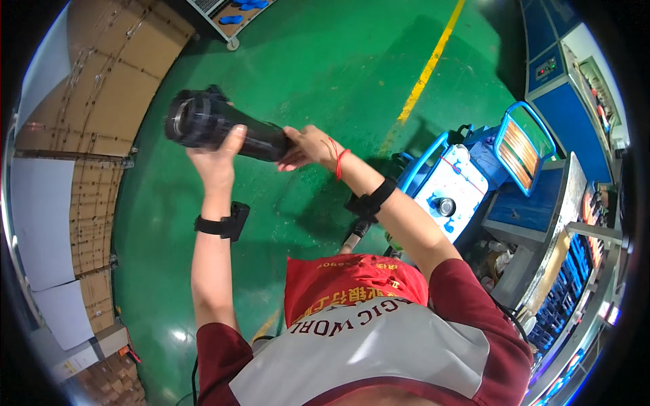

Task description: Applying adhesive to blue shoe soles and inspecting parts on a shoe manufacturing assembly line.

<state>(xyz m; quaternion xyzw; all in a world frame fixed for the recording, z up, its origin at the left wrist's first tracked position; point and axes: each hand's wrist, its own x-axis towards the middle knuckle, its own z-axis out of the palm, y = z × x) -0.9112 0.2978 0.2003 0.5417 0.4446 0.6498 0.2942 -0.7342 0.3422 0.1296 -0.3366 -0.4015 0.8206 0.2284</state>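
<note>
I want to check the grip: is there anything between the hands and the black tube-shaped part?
Nothing visible stands between them. The left hand grips the black tube-shaped part near its wide round end, and the right hand holds its narrow end. Both touch it directly, above the green floor.
</note>
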